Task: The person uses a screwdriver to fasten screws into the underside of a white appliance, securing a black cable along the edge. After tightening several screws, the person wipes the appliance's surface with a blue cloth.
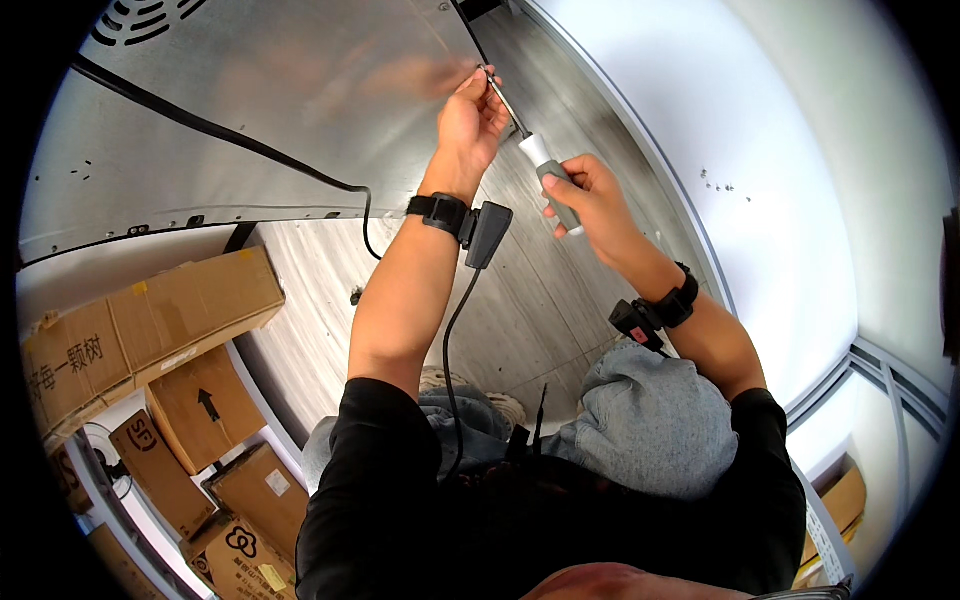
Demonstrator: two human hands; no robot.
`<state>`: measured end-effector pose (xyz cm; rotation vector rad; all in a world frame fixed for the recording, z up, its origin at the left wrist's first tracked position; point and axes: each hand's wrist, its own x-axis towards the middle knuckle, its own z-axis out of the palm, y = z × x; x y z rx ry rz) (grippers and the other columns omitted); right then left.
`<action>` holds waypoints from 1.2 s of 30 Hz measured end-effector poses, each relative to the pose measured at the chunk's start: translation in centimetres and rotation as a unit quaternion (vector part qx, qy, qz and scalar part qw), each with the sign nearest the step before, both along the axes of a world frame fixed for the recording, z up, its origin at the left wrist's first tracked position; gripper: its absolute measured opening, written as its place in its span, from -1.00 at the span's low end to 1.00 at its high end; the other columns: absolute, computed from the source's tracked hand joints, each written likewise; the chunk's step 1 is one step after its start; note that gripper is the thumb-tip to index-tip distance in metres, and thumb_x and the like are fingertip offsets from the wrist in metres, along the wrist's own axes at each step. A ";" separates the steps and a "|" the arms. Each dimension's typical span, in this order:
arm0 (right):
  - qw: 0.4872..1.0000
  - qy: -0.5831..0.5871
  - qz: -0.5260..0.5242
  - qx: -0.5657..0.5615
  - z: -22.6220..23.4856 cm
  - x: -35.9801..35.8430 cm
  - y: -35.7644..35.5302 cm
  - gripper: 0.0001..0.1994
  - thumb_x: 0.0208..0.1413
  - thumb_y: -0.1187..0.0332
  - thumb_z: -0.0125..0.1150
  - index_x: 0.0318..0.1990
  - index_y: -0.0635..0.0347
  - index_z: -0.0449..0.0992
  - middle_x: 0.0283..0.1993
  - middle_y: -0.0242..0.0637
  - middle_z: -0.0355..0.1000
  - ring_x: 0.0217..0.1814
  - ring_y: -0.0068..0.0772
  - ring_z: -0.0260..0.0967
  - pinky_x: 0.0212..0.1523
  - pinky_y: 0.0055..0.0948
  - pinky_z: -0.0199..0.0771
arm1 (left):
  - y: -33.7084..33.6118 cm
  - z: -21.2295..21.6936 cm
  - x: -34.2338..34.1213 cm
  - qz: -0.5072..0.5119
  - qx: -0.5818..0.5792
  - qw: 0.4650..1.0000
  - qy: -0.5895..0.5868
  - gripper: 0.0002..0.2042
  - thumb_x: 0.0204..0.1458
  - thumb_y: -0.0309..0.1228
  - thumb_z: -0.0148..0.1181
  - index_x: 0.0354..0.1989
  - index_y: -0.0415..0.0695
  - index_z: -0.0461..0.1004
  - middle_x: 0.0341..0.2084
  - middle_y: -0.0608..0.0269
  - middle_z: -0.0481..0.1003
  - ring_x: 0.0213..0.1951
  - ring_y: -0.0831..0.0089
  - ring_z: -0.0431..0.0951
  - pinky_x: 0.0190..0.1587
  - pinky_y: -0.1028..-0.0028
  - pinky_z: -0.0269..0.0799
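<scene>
A screwdriver (536,150) with a grey and white handle is in my right hand (598,205), whose fingers wrap round the grip. Its metal shaft slants up and left to my left hand (474,122). There the thumb and fingers pinch together round the tip, beside the edge of a large bare metal panel (300,95). Whether a screw sits at the tip is too small to tell. The panel's shiny surface reflects my left hand.
A black cable (240,145) crosses the panel and drops to the wood-look floor (310,275). Several small screws (729,188) lie on a white surface (780,120) at right. Cardboard boxes (200,310) stand at lower left. A corded black device (488,235) is strapped to my left wrist.
</scene>
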<state>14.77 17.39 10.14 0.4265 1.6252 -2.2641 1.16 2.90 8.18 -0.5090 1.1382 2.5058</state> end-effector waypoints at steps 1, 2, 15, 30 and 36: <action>1.000 0.003 0.001 -0.003 0.0 0.0 0.0 -0.68 0.07 0.28 0.23 -0.19 0.29 0.26 -0.28 -0.22 0.37 -0.37 -0.50 0.39 -0.58 -0.50 0.40 | 0.0 0.2 0.0 0.001 0.002 1.000 0.002 -0.84 0.18 -0.36 -0.01 -0.22 -0.13 0.47 -0.44 0.39 0.46 -0.46 0.63 0.39 -0.39 0.61 0.38; 1.000 0.007 0.000 -0.005 0.0 -0.1 0.2 -0.67 0.06 0.28 0.23 -0.18 0.29 0.26 -0.28 -0.22 0.37 -0.37 -0.50 0.39 -0.58 -0.50 0.40 | 0.0 0.3 -0.1 0.000 0.005 1.000 0.006 -0.84 0.18 -0.35 -0.01 -0.23 -0.13 0.47 -0.43 0.39 0.45 -0.44 0.63 0.38 -0.36 0.62 0.37; 0.997 -0.038 -0.005 -0.072 0.4 -0.5 0.2 -0.68 0.11 0.26 0.16 -0.15 0.35 0.29 -0.28 -0.14 0.41 -0.37 -0.42 0.42 -0.56 -0.46 0.39 | -0.7 0.3 -0.3 -0.031 -0.058 0.998 0.002 -0.81 0.20 -0.33 -0.03 -0.21 -0.15 0.47 -0.42 0.38 0.48 -0.44 0.63 0.41 -0.37 0.60 0.39; 0.996 0.008 0.015 0.093 0.4 0.8 -0.9 -0.60 0.15 0.10 0.09 -0.13 0.32 0.28 -0.26 -0.21 0.31 -0.49 -0.49 0.32 -0.52 -0.46 0.36 | -0.1 1.5 0.0 -0.065 -0.165 0.984 0.018 -0.78 0.22 -0.38 -0.10 -0.12 -0.23 0.40 -0.32 0.20 0.52 -0.39 0.46 0.54 -0.45 0.57 0.47; 0.993 -0.065 0.008 -0.102 -0.3 0.5 0.1 -0.66 0.22 0.16 -0.03 -0.19 0.33 0.37 -0.37 -0.24 0.40 -0.54 -0.51 0.31 -0.54 -0.51 0.32 | -0.2 1.9 1.2 -0.101 -0.095 0.990 0.033 -0.77 0.22 -0.37 -0.11 -0.08 -0.21 0.39 -0.29 0.21 0.52 -0.37 0.46 0.54 -0.38 0.53 0.49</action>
